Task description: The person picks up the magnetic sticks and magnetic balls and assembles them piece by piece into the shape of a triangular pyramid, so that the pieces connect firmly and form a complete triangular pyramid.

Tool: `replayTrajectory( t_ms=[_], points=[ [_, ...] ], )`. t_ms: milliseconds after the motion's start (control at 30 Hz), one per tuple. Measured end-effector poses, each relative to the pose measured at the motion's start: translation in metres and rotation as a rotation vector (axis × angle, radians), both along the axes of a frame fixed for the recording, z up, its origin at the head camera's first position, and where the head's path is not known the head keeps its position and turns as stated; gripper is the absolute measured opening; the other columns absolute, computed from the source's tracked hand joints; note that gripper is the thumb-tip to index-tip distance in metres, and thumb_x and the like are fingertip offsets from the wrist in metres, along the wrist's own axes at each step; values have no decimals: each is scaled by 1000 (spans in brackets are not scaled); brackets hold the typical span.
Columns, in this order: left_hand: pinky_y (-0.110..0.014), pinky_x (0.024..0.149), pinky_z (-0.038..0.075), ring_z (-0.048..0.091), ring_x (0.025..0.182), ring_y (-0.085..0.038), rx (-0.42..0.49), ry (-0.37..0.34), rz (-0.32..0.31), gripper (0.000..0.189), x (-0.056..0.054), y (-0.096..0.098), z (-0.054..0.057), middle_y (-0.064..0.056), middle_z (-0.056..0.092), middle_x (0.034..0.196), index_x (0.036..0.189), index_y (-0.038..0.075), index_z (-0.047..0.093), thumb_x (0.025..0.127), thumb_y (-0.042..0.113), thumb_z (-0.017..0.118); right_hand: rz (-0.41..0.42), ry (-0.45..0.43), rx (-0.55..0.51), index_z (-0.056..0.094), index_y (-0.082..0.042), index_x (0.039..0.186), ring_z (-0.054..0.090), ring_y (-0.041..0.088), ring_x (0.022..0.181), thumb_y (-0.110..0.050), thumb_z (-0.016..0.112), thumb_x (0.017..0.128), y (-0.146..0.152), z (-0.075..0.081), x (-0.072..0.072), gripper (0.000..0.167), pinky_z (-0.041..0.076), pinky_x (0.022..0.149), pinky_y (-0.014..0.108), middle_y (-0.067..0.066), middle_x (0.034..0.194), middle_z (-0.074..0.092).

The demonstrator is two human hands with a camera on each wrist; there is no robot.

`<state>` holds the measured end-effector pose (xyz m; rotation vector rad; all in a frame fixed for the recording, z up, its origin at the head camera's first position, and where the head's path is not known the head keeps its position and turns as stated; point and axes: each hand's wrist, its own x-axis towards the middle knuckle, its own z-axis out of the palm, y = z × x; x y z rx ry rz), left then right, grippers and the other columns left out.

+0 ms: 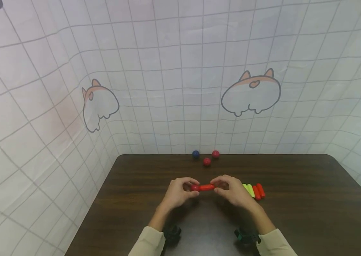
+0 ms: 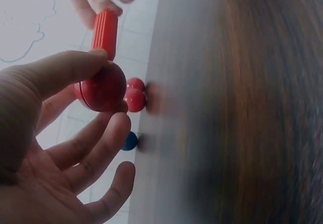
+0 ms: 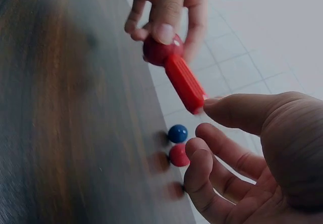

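text: none readable | labels: none | numbers: none | wall cloth (image 1: 180,71): cartoon drawings only, no writing

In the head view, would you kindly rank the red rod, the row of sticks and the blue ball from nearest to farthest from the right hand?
1. Red rod: pinched in the right hand, towards the left hand.
2. Row of sticks: on the table just right of it.
3. Blue ball: at the far table edge.

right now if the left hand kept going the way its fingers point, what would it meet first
Probably the right hand: the left hand pinches a glossy red ball joined to a ribbed red plastic rod, whose far end the right hand holds.
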<state>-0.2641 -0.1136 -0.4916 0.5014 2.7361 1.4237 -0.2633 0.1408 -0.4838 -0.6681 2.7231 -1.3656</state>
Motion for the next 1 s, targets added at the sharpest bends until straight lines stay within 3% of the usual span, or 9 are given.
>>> replayTrajectory(
  t_ms=[100,300,467,767,1000],
  points=[
    [-28,66,51,65,75,-10,-22,18,43,27,-1,-4,-1,0,77,93,109,16,78,83,17,86,-27,0,-11,73,-13,116,69,19,98,-13,73,94,5,2,-1,22,55,81,31,8,112,73],
    [-30,66,49,61,73,-10,-68,18,124,27,-6,-14,-5,1,76,92,107,18,78,81,14,86,-52,-51,-41,71,-10,121,67,20,96,-17,71,96,17,6,-2,25,55,71,28,15,122,71],
    [-30,68,48,62,74,-10,-74,15,170,28,-10,-21,-9,0,76,93,105,18,78,79,13,88,-69,-112,-61,69,-7,124,66,22,88,-18,69,98,23,5,-4,29,57,66,34,17,124,70],
    [-33,71,50,64,74,-10,-90,16,206,28,-15,-33,-14,0,77,94,102,21,78,77,12,89,-63,-131,-71,68,-7,126,67,20,93,-21,68,99,26,4,-8,30,57,67,33,19,125,69],
    [-33,70,48,62,73,-10,-120,7,236,29,-16,-37,-17,1,77,94,101,22,78,76,13,89,-57,-135,-133,67,-6,127,64,28,90,-20,69,98,26,3,-17,32,57,68,43,18,122,69]
  ],
)
